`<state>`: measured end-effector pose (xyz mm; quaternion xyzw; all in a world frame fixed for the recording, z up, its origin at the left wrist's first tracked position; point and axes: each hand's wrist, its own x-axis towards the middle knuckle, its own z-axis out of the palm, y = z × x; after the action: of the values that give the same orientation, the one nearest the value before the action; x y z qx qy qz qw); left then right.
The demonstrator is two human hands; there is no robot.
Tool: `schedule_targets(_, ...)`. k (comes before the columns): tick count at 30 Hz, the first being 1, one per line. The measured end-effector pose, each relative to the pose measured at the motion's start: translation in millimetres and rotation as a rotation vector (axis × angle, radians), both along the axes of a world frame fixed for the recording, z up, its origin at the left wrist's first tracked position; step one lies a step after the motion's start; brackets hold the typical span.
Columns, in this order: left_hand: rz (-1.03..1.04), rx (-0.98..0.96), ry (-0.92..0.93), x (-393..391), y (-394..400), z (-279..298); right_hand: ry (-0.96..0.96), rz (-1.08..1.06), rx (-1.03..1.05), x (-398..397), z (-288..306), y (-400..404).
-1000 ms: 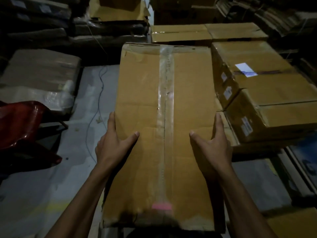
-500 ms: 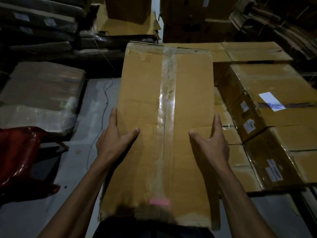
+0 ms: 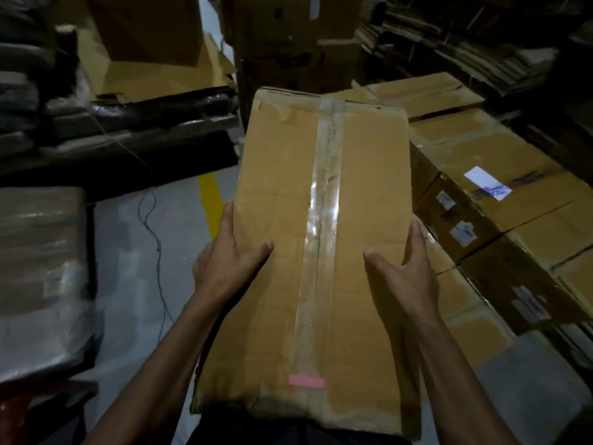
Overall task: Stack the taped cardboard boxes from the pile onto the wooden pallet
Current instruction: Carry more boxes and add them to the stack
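Note:
I carry a long brown cardboard box (image 3: 279,220) sealed down the middle with clear tape and marked by a small pink sticker near my body. My left hand (image 3: 229,264) clamps its left edge, thumb on top. My right hand (image 3: 407,271) clamps its right edge the same way. The box is held off the ground in front of me. To the right lies a stack of taped cardboard boxes (image 3: 500,200) with white labels, in two layers. Whatever these boxes rest on is hidden beneath them.
A plastic-wrapped bundle (image 3: 41,271) sits at the left, a red object (image 3: 19,409) below it. Dark wrapped stacks (image 3: 122,123) and upright cartons (image 3: 288,33) stand behind. A thin cable (image 3: 154,226) and a yellow line (image 3: 210,200) cross the grey floor.
The view has swung left and forward: the stacked boxes slid further right and down, and the yellow floor line came into sight. Both hands keep the same grip on the box.

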<state>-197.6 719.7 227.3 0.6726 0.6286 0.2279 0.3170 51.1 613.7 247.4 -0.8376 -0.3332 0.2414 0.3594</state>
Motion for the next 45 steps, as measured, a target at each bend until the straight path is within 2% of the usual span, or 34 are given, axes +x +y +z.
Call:
schedule_targets(4,-0.111,-0.021,-0.038,-19,62,9,-0.01,-0.098,0.0,-27,8,34)
schedule_targets(10,-0.232,-0.011,-0.052,-7,134,18,-0.002,-0.224,0.036,-35,14,79)
schedule_targets(14,-0.323,-0.024,-0.077,22,188,9,-0.001,-0.33,0.028,-19,-1,115)
schedule_targets(23,-0.468,-0.053,-0.006,110,313,-7,0.022,-0.514,-0.004,35,-21,210)
schedule_targets(33,-0.65,-0.127,-0.006,187,389,-14,0.014,-0.739,-0.044,69,-21,254)
schedule_targets(45,-0.961,-0.212,0.033,235,486,-43,0.055,-1.041,-0.063,47,-42,328)
